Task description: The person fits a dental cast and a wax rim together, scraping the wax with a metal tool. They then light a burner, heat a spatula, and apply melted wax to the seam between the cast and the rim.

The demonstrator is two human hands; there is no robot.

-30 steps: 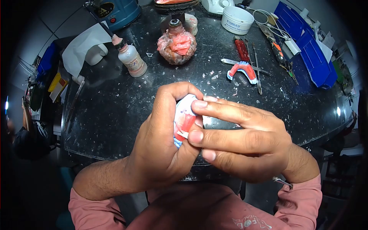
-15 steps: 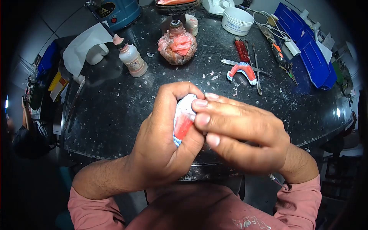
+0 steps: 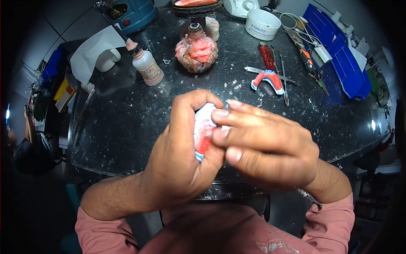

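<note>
My left hand [image 3: 179,142] is wrapped round a white and blue dental cast [image 3: 204,113] with a band of red wax [image 3: 204,144] along it. My right hand [image 3: 275,146] is at the cast's right side, its fingertips on or very close to the wax; motion blurs them. Below my right wrist sticks out the end of a thin metal tool [image 3: 309,197]; its rest is hidden by the hand, seemingly tucked in the palm. On the bench beyond lies a second piece, a blue and white arch with red wax [image 3: 270,77].
A red-handled knife [image 3: 267,57] and thin metal instruments [image 3: 285,91] lie around the arch. Farther back stand a wax-covered burner [image 3: 196,51], a plastic bottle [image 3: 148,67], a white tub [image 3: 262,23] and blue trays [image 3: 342,63]. A person [image 3: 31,148] shows at far left.
My right fingers have shifted slightly against the cast, and the tool end under the wrist has tilted a little. My left hand keeps its hold, with the cast turned slightly.
</note>
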